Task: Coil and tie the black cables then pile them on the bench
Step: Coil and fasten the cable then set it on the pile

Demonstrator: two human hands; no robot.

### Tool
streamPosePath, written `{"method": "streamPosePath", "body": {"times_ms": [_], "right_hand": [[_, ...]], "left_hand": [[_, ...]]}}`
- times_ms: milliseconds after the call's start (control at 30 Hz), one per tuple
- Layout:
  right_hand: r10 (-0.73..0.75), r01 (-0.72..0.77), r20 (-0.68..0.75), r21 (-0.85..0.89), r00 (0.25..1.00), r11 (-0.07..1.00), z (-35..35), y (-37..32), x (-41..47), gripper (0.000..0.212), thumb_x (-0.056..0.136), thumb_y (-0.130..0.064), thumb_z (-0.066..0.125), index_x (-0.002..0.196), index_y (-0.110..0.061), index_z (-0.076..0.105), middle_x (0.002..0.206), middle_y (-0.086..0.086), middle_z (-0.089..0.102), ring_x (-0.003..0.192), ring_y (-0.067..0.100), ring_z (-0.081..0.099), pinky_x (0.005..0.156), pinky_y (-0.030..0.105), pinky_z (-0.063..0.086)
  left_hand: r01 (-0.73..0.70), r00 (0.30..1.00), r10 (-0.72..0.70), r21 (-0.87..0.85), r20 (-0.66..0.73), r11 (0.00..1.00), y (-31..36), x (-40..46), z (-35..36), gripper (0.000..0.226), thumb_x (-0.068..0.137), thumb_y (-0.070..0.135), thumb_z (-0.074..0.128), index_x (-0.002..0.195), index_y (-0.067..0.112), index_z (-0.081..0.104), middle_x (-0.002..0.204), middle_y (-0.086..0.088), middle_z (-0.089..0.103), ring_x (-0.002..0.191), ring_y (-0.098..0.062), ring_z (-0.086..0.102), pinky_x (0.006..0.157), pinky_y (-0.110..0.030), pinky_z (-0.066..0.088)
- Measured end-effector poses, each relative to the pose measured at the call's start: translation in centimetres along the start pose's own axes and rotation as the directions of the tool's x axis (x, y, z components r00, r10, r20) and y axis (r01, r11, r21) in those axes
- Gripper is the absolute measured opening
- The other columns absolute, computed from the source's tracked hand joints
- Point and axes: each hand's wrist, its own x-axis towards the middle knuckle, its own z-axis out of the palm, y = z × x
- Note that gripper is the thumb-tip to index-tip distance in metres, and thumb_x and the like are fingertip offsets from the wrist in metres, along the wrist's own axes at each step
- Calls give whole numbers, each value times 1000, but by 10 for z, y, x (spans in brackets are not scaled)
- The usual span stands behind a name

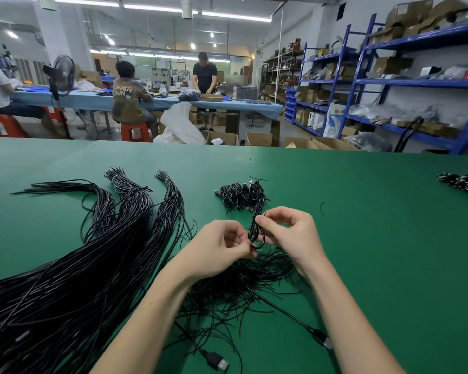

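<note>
Over the green bench (362, 211), left hand (222, 249) and right hand (289, 233) both pinched one folded black cable (254, 230), with one coiled pile (241, 195) behind and two USB plugs (219, 360) nearby.

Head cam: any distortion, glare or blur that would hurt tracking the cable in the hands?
Head view: wide-angle bending at the edges, shelving leans; ceiling strip lights blow out, no glare on the green bench; soft even light, faint shadows; left hand, right hand and coiled cable sharp.

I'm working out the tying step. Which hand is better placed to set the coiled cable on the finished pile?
Probably the right hand: it pinches the coil at the top, nearer the pile. The left hand holds its bottom.
</note>
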Motion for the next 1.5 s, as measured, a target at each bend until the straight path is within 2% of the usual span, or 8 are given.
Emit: {"method": "streamPosePath", "body": {"times_ms": [133,233,367,867,1067,1233,1400,1500], "right_hand": [[-42,46,39,-107,998,993,2,-1,-2,17,83,-13,84,71,-22,76,78,0,75,65,20,73,71,38,64],[-68,94,144,-184,987,978,0,-6,-4,13,84,-17,84,75,-23,77,79,-2,76,68,19,74,77,45,65],[-100,154,222,-244,970,957,0,-11,-9,7,82,-22,86,80,-23,80,81,-1,78,78,28,76,78,49,64],[57,8,214,-290,975,957,-5,-27,-9,8,83,-20,84,76,-20,82,72,0,77,65,5,69,57,16,51],[352,-326,211,-148,912,934,-14,-24,-4,13,84,-9,78,72,-11,81,72,4,75,52,3,54,42,13,38],[559,-691,422,293,714,661,-8,-12,-9,7,78,1,69,78,-4,74,67,3,64,47,5,51,35,10,36],[223,-210,275,-75,935,975,-4,-14,-6,9,94,-17,73,103,-17,75,95,0,79,68,10,72,55,19,53],[-5,79,303,-234,953,969,-10,-17,-8,11,87,-22,82,97,-27,80,92,-2,79,79,20,76,64,30,61]], "left_hand": [[79,994,-79,2,70,997,-2,0,-7,17,95,22,70,87,7,66,92,-9,77,93,-19,75,96,-38,57],[189,979,-203,-353,-4,916,-5,1,-13,44,81,46,72,103,8,71,91,0,76,82,-9,68,82,-23,57],[245,968,-240,-471,72,847,-11,1,-19,33,82,33,76,104,9,78,92,-1,74,78,-8,62,74,-19,51],[136,974,-202,-445,-105,885,-13,5,-4,27,57,40,89,82,34,83,93,1,79,76,-2,69,72,-12,52],[-14,966,-9,-86,-257,996,-9,5,0,21,75,29,89,94,27,82,87,15,78,79,2,72,71,-8,48],[-34,956,29,-10,-291,999,-7,3,0,17,77,28,87,92,30,80,71,21,73,58,4,63,61,-6,44],[181,931,-313,-502,-191,846,-8,7,-3,33,81,16,81,110,5,73,88,-6,76,72,-11,69,72,-21,57],[241,933,-352,-587,-79,773,-7,6,-3,34,77,18,81,107,4,76,84,-14,61,67,-11,68,69,-24,59]]}}
